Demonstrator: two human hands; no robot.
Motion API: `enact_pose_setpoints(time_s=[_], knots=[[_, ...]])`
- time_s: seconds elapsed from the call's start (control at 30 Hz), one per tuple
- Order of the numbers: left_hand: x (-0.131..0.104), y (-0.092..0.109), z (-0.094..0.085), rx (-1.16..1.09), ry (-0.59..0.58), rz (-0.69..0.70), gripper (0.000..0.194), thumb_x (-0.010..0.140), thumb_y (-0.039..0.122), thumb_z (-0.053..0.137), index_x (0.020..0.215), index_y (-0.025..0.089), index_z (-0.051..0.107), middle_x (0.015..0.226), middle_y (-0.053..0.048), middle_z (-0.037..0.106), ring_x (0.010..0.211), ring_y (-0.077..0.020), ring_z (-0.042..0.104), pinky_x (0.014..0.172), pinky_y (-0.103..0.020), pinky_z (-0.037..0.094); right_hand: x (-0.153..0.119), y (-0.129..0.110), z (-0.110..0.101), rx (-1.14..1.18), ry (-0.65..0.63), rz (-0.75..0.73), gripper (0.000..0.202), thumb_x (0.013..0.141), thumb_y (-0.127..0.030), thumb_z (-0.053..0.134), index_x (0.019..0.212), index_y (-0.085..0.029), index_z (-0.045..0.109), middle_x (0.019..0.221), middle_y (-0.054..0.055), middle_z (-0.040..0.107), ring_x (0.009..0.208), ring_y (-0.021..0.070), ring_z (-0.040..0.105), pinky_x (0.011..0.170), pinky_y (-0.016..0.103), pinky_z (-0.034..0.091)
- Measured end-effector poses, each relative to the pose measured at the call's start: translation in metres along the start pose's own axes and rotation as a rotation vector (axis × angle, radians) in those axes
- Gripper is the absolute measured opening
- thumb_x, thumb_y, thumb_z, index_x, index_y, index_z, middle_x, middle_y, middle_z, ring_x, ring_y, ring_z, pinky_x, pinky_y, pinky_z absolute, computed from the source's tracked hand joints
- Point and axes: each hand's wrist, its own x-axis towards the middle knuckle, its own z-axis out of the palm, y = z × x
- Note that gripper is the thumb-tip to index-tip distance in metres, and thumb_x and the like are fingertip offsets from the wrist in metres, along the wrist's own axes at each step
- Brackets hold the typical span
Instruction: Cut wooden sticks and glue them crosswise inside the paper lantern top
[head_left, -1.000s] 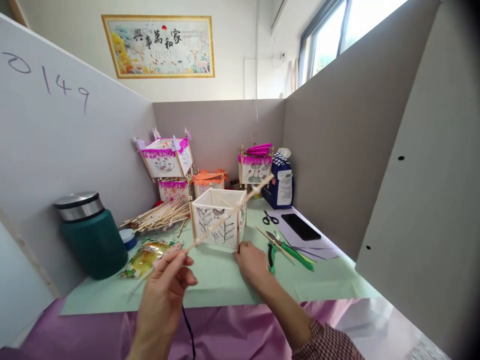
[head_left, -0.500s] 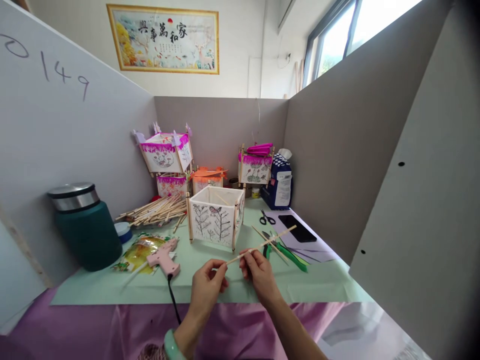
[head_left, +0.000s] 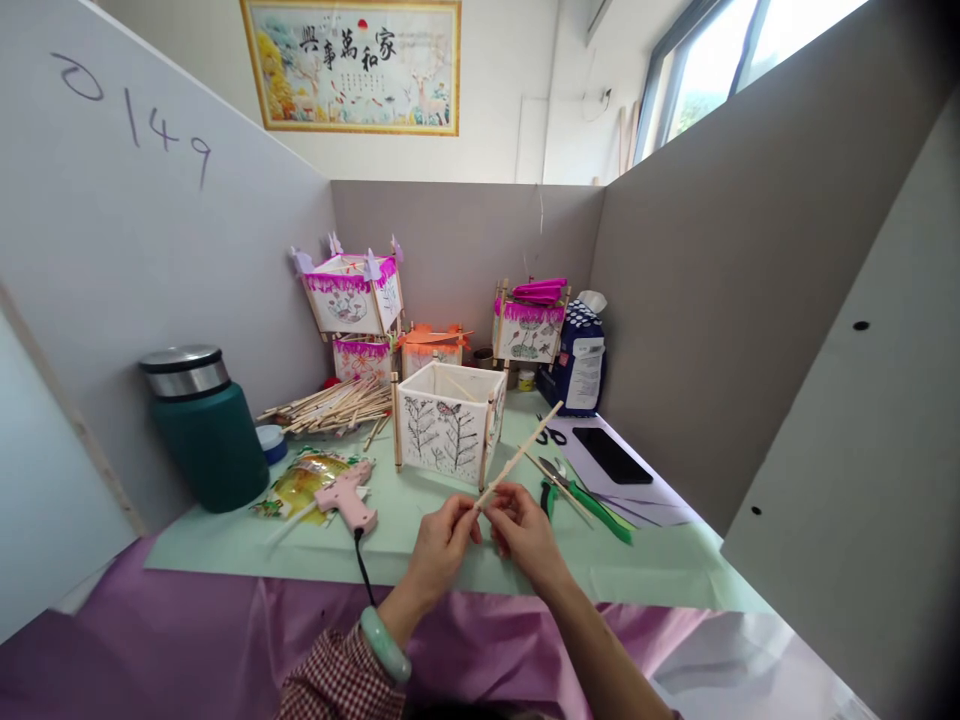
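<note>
A thin wooden stick (head_left: 525,448) slants up and to the right above the table's front part. Its lower end is pinched in my left hand (head_left: 442,545), which has a pale green bangle at the wrist. My right hand (head_left: 527,532) is closed beside it, with thumb and fingertips on the stick just above that end. Right behind the hands stands a white square lantern frame (head_left: 442,432) with tree drawings and wooden corner posts. Green-handled pliers (head_left: 592,505) and more sticks (head_left: 566,492) lie right of my right hand.
On the left are a pink glue gun (head_left: 349,497) with its cord, a yellow packet (head_left: 300,478), a teal flask (head_left: 206,435) and a stick pile (head_left: 330,408). Scissors (head_left: 553,433) and a phone (head_left: 613,456) lie right. Decorated lanterns (head_left: 349,300) stand behind; grey partitions (head_left: 465,240) enclose the table.
The stick has swung to a steeper slant, its far end higher and further left. My hands have come closer together, and the whole view has shifted, so things appear further right.
</note>
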Motion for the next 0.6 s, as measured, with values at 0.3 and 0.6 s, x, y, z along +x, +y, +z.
enact_pose_setpoints(time_s=[0.3,0.6], knots=[[-0.001,-0.001,-0.003,-0.169,-0.015,-0.021,0.029,0.094,0.040,0.038,0.088,0.016,0.053,0.061,0.000,0.062,0.044,-0.0096,0.041,0.048,-0.023,0.033,0.038,-0.027,0.010,-0.685,-0.029,0.121,0.029,0.088,-0.038,0.049,0.088,-0.014,0.065,0.082,0.015,0.069,0.091,0.0306,0.065,0.079,0.042,0.045],[-0.001,0.000,-0.005,-0.298,-0.025,-0.078,0.035,0.092,0.046,0.038,0.086,0.015,0.055,0.055,0.000,0.061,0.039,-0.0082,0.038,0.044,-0.022,0.029,0.070,-0.024,0.026,-0.815,-0.048,0.083,0.029,0.092,-0.041,0.051,0.094,-0.015,0.064,0.088,0.006,0.068,0.083,0.0189,0.064,0.079,0.038,0.049]])
